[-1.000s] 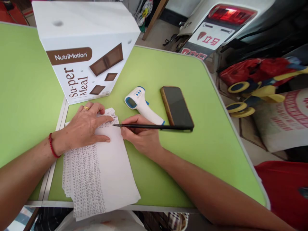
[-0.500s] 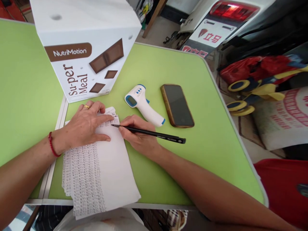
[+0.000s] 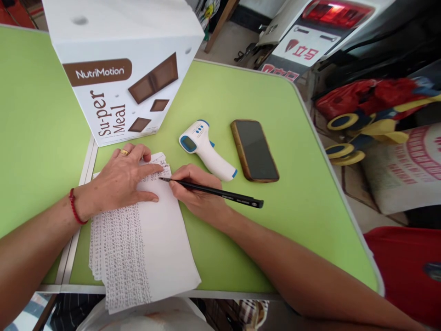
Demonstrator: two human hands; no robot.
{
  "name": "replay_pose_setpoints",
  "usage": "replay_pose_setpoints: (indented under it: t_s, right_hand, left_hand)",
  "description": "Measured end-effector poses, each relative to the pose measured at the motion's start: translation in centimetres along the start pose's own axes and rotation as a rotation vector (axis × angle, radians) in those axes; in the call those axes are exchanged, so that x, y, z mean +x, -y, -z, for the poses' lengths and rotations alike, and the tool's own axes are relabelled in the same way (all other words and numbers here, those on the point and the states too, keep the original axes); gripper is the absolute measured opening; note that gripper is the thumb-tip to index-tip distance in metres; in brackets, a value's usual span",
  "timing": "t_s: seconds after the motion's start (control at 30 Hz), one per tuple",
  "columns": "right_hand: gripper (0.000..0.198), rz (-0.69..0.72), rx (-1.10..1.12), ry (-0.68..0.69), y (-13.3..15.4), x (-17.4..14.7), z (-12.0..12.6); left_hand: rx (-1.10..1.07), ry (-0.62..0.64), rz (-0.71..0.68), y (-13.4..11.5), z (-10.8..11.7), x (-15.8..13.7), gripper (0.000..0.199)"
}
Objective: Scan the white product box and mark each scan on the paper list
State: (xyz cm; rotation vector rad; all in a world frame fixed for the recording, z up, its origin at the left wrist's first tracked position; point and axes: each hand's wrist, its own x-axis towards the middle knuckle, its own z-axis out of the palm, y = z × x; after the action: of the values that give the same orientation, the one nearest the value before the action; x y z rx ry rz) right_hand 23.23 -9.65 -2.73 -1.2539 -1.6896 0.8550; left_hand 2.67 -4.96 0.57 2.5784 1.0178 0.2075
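A stack of paper sheets lies on the green table near its front edge, the top sheet partly covered in rows of handwriting. My left hand rests across its upper part with fingers spread, a ring on one finger and a red cord at the wrist. In my right hand a black pen is pinched, its tip on or just over the top sheet by the left index finger. Just beyond the right hand lies a white and blue infrared thermometer.
A tall white NutriMotion box stands behind the papers. To the right of the thermometer is a smartphone in a brown case. A metal seam crosses the green table. A red chair stands beyond the right edge.
The back end of the pen has tilted slightly down and left, while its tip stays at nearly the same spot. My left hand has hardly moved.
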Motion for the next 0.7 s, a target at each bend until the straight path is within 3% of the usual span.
replay_pose_setpoints:
  t_s: [0.7]
  right_hand:
    - [0.011, 0.028, 0.029, -0.018, -0.05, 0.29, 0.05]
  left_hand:
    - [0.008, 0.012, 0.013, -0.10, 0.02, 0.08, 0.053]
